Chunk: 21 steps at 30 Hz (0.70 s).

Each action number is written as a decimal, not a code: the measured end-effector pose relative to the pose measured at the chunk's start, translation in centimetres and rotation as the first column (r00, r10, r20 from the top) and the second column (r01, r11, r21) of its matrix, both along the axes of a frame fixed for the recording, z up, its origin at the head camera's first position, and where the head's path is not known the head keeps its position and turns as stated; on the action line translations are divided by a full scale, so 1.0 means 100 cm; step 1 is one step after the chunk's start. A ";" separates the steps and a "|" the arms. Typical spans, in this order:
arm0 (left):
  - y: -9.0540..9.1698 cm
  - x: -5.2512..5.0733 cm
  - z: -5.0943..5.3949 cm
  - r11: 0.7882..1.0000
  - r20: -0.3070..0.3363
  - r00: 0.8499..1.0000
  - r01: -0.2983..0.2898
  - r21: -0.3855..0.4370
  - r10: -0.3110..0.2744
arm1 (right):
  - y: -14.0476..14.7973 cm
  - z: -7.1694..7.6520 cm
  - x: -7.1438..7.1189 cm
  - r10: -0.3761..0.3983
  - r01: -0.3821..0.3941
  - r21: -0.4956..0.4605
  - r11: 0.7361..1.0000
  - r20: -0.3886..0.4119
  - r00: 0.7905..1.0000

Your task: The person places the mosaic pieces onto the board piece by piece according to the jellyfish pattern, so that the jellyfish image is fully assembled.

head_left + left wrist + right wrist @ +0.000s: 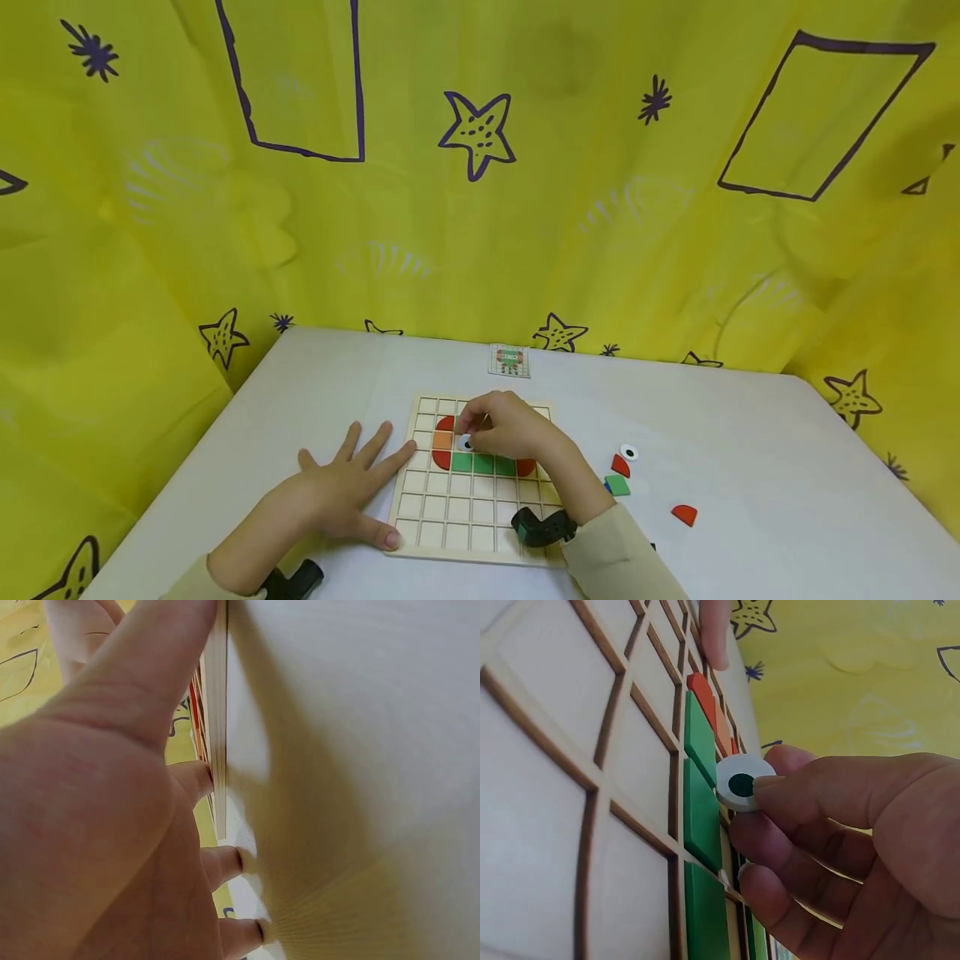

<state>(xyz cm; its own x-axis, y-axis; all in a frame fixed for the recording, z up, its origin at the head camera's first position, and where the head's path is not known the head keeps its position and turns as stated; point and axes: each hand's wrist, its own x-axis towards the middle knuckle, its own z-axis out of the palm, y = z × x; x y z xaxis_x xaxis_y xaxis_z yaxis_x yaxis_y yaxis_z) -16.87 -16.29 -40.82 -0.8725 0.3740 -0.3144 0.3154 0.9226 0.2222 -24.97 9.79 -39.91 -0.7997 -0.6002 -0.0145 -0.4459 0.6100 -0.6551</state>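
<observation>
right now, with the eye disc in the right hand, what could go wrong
The disc might slip, since the right fingers pinch it toward one side. Lowering it might nudge the green tiles right beside it. The left fingers rest at the edge of the board, so a push there might shift the layout.

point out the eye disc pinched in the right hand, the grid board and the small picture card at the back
Eye disc [740, 784]: right wrist view, on its dark dot
Grid board [458, 508]: head view, on a bare square
Picture card [509, 360]: head view, on its printed figure
</observation>
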 end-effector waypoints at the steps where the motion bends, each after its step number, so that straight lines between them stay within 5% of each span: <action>1: 0.000 0.000 0.000 1.000 0.000 1.000 0.001 0.000 -0.001 | -0.001 0.000 0.001 0.004 -0.004 0.010 1.000 -0.004 1.000; 21: -0.002 0.001 -0.002 1.000 -0.012 1.000 0.018 -0.002 -0.018 | -0.010 -0.005 0.005 -0.043 0.051 0.098 0.994 -0.073 0.996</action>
